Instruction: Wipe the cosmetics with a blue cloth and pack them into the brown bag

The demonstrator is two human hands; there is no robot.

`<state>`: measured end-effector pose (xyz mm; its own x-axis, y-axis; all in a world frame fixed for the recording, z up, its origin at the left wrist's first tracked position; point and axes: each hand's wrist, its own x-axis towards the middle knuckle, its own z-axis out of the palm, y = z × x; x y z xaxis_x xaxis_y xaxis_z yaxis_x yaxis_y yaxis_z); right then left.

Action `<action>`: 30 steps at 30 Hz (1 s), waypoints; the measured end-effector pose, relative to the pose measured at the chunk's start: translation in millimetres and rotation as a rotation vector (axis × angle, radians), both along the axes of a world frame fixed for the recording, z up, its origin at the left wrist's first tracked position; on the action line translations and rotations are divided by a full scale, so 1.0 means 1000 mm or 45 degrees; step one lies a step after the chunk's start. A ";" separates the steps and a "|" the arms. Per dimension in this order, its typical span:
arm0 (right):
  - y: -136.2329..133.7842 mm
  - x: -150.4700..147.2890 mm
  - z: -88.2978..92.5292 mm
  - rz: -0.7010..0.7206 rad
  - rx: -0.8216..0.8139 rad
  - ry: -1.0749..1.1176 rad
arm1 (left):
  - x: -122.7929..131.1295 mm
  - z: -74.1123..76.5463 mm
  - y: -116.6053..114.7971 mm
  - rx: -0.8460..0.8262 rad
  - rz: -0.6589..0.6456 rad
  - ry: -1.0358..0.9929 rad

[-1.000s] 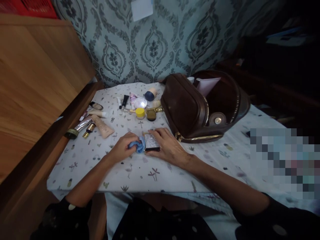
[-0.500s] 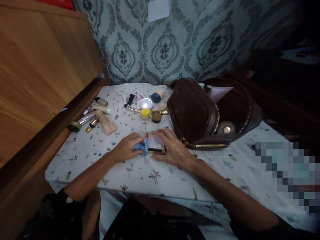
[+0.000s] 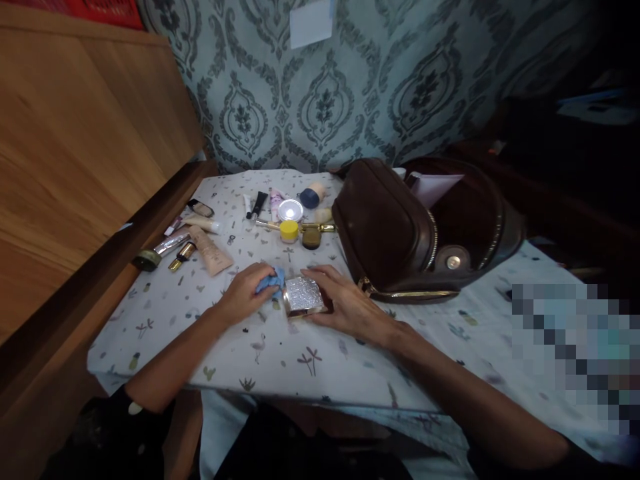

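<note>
A square compact with a silvery glitter lid (image 3: 303, 295) is gripped at its right side by my right hand (image 3: 345, 303), thumb at the near edge and fingers at the far edge. My left hand (image 3: 247, 292) is closed around a crumpled blue cloth (image 3: 270, 283), beside the compact's left edge. The compact is just above or on the patterned tablecloth (image 3: 280, 363); I cannot tell which. Beyond the hands stand a yellow-lidded jar (image 3: 289, 231) and a dark round jar (image 3: 311, 239).
An open brown leather bag (image 3: 385, 227) stands right of the hands, a pale paper item (image 3: 435, 188) sticking out. Tubes, among them a beige tube (image 3: 210, 251), and small bottles lie at left. A round silver compact (image 3: 291, 211) sits at the back. A wooden panel (image 3: 100, 113) borders the left.
Both hands have shifted slightly left with the compact and the cloth. The compact's lid has turned more toward me, and the cloth has drawn back a little from its left edge.
</note>
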<state>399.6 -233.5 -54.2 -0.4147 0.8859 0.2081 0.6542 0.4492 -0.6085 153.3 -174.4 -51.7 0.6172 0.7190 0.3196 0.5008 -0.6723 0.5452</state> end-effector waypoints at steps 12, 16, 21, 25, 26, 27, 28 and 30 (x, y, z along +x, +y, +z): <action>0.001 -0.006 -0.003 -0.221 0.030 -0.041 | 0.001 0.004 -0.004 0.023 -0.203 0.119; 0.000 -0.002 0.002 -0.182 0.007 -0.158 | 0.000 -0.002 -0.003 0.046 -0.150 0.085; 0.000 0.002 0.009 -0.132 -0.015 -0.260 | -0.004 -0.001 -0.001 0.031 -0.040 0.032; -0.001 0.001 0.012 -0.064 -0.090 -0.213 | 0.001 0.004 -0.003 -0.040 0.093 -0.026; -0.001 0.000 0.011 -0.062 -0.088 -0.201 | 0.003 0.004 -0.004 -0.064 0.109 -0.040; 0.000 0.000 0.010 -0.072 -0.078 -0.197 | 0.004 0.005 -0.005 -0.086 0.111 -0.049; 0.000 -0.001 0.009 -0.090 -0.066 -0.204 | 0.006 0.006 -0.005 -0.108 0.103 -0.054; 0.001 -0.003 0.007 -0.135 -0.063 -0.237 | 0.006 0.007 -0.006 -0.172 0.085 -0.063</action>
